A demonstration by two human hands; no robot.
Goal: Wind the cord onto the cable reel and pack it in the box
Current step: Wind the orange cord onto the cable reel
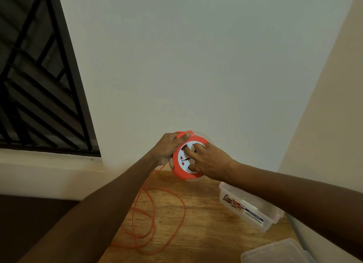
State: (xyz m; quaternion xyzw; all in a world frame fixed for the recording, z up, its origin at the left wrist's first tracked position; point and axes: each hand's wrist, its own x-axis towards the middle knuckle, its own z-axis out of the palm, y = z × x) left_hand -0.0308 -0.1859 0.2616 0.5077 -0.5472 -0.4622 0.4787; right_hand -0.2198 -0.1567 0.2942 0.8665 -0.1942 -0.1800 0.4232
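Observation:
I hold an orange cable reel (181, 173) with a white socket face up in front of the wall, above the far end of the table. My left hand (169, 146) grips its left rim, pinching the orange cord under the thumb at the top. My right hand (210, 161) lies on the socket face with fingers in its recesses. The orange cord (157, 219) hangs from the reel and lies in loose loops on the wooden table (206, 235). A clear plastic box (249, 205) with a label stands at the right, partly behind my right forearm.
The box's clear lid (275, 252) lies at the table's near right corner. A white wall stands right behind the table, and a beige wall closes the right side. A barred dark window (39, 85) is at the upper left.

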